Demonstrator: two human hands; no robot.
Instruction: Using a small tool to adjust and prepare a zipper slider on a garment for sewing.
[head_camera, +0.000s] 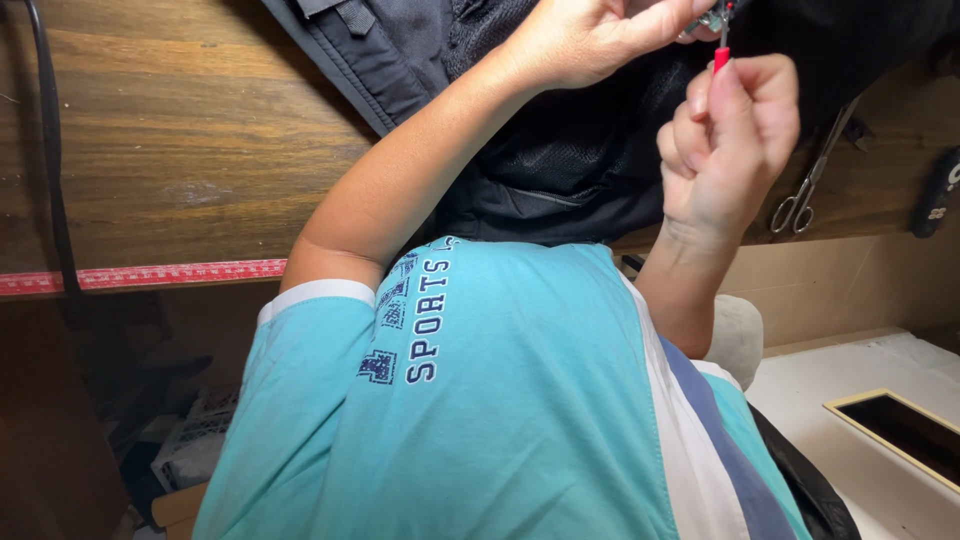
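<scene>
A black garment (560, 150) with a mesh lining lies on the wooden table (180, 140). My left hand (585, 40) reaches over it and pinches a small metal part (710, 20) of the garment at the top edge of the view. My right hand (730, 140) is just below it, fingers closed round a thin red-handled tool (721, 58). The tool's tip points up at the metal part, and most of its handle is hidden in my fist. My turquoise shirt (500, 420) fills the lower part of the view.
Metal scissors (805, 190) lie on the table right of my right hand. A red measuring tape (140, 275) runs along the table's front edge. A black cable (45, 130) hangs at the left. At the lower right is a white surface with a dark framed opening (900, 430).
</scene>
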